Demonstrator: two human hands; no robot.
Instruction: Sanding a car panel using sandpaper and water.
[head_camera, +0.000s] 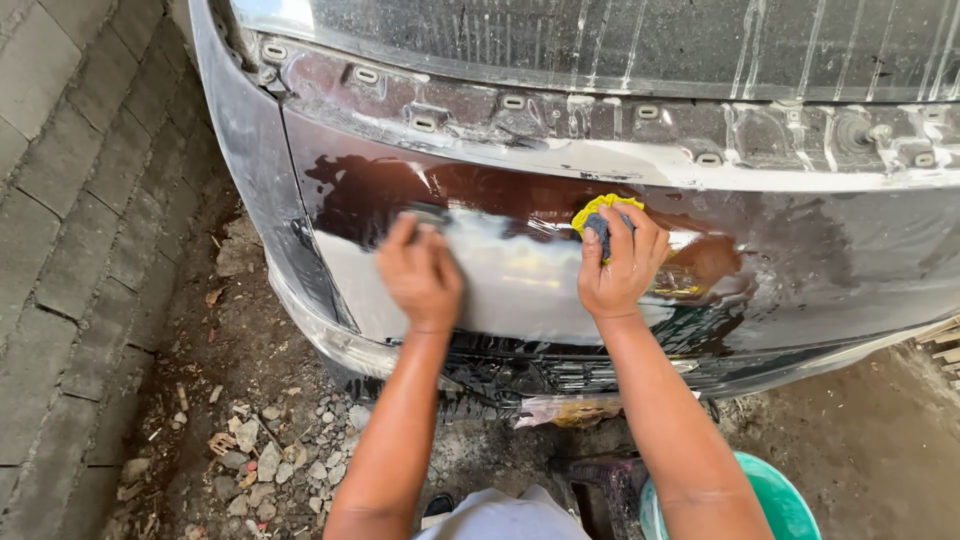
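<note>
Packages, labels, signs, screens: none in view. No wrapper, box, sticker, placard or display shows anywhere in the head view.
</note>
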